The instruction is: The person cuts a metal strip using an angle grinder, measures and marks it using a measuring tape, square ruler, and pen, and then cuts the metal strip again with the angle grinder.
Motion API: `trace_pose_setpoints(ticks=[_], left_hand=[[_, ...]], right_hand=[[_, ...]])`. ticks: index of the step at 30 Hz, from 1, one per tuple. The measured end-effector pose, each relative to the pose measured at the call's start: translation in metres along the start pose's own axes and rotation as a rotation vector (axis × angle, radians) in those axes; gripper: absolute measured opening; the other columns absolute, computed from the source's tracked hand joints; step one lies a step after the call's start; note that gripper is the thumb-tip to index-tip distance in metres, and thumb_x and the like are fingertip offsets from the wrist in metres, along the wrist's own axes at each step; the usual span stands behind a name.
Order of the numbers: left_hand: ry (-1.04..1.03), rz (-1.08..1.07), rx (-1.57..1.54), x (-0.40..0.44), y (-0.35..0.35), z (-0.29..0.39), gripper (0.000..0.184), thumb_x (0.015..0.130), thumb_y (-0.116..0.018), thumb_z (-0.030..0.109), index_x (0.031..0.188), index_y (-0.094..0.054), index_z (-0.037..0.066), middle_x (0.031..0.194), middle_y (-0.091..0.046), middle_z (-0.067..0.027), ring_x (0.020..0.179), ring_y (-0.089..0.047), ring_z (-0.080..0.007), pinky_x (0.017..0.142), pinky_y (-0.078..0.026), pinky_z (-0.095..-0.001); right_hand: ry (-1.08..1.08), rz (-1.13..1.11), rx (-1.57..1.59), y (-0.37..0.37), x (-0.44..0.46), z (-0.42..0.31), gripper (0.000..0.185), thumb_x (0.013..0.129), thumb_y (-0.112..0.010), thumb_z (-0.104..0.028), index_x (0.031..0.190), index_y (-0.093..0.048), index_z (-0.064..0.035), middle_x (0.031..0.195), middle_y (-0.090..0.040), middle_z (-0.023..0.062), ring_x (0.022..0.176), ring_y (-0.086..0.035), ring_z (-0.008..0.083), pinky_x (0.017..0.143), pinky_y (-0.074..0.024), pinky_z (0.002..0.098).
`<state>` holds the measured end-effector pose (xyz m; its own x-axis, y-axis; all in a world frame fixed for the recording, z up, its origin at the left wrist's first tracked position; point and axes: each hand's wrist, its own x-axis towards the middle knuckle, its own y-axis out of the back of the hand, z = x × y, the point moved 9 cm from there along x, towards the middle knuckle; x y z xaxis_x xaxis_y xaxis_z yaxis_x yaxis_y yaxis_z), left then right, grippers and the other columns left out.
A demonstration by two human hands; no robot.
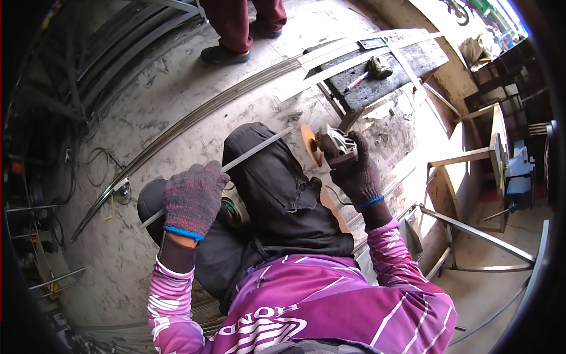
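Observation:
My left hand (193,197), in a dark knitted glove with a blue cuff edge, is closed round a thin metal bar (253,151). The bar slants up to the right across my black-trousered knee. In the same kind of glove, my right hand (357,176) grips an angle grinder (337,143) with a brown disc (311,145) on its left side. The bar's far end lies just left of the disc, with a small gap between them. Whether the disc is spinning, I cannot tell.
Ahead, a dark low bench (392,79) bears flat metal strips (336,72), a tape measure (379,67) and a red-handled tool (356,81). Long metal bars (194,118) lie on the floor. Another person's legs (230,26) stand beyond them. Metal frames (480,233) stand at right.

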<state>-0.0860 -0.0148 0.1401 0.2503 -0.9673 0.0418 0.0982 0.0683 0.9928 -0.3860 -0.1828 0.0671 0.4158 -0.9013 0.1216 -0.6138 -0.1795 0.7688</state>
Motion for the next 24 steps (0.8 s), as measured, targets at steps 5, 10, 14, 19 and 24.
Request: trace_pose_setpoints(ticks=[5,10,14,19,24], left_hand=[[-0.055,0.042,0.148,0.002,0.010,0.014,0.024,0.092,-0.065,0.038,0.092,-0.062,0.014,0.077,-0.063,-0.0103,0.067,-0.067,-0.0317,0.060,-0.051,-0.0452],[-0.047,0.021,0.137,0.004,0.013,0.018,0.021,0.092,-0.065,0.036,0.091,-0.062,0.015,0.075,-0.063,-0.0097,0.066,-0.067,-0.0314,0.058,-0.051,-0.0448],[-0.044,0.020,0.098,0.003,0.009,0.013,0.021,0.092,-0.064,0.036,0.091,-0.063,0.015,0.075,-0.064,-0.0100,0.066,-0.067,-0.0321,0.058,-0.051,-0.0456],[-0.025,-0.016,0.075,0.004,0.007,0.011,0.022,0.094,-0.063,0.037,0.093,-0.063,0.015,0.075,-0.065,-0.0114,0.067,-0.067,-0.0338,0.058,-0.052,-0.0467],[-0.026,-0.024,0.063,0.006,0.004,0.010,0.023,0.095,-0.062,0.038,0.092,-0.063,0.015,0.075,-0.065,-0.0115,0.067,-0.067,-0.0341,0.058,-0.051,-0.0469]], right_hand=[[0.057,-0.005,0.060,0.014,0.002,-0.010,0.092,0.068,-0.083,-0.018,0.146,-0.033,-0.0194,0.107,-0.070,0.0199,0.092,-0.069,0.0448,0.072,-0.0565,0.0491],[0.058,-0.001,0.052,0.000,0.004,-0.008,0.091,0.067,-0.083,-0.019,0.146,-0.037,-0.0182,0.100,-0.071,0.0201,0.089,-0.070,0.0430,0.071,-0.0561,0.0477],[0.041,0.026,0.041,-0.003,0.005,-0.009,0.089,0.068,-0.081,-0.017,0.145,-0.036,-0.0189,0.098,-0.071,0.0201,0.089,-0.069,0.0432,0.071,-0.0561,0.0482],[0.048,0.044,0.092,0.003,0.010,-0.009,0.087,0.070,-0.079,-0.015,0.146,-0.036,-0.0206,0.099,-0.071,0.0205,0.088,-0.069,0.0440,0.071,-0.0559,0.0490],[0.050,0.027,0.045,0.002,0.012,-0.011,0.090,0.069,-0.080,-0.017,0.146,-0.035,-0.0210,0.102,-0.070,0.0213,0.090,-0.069,0.0436,0.072,-0.0560,0.0491]])
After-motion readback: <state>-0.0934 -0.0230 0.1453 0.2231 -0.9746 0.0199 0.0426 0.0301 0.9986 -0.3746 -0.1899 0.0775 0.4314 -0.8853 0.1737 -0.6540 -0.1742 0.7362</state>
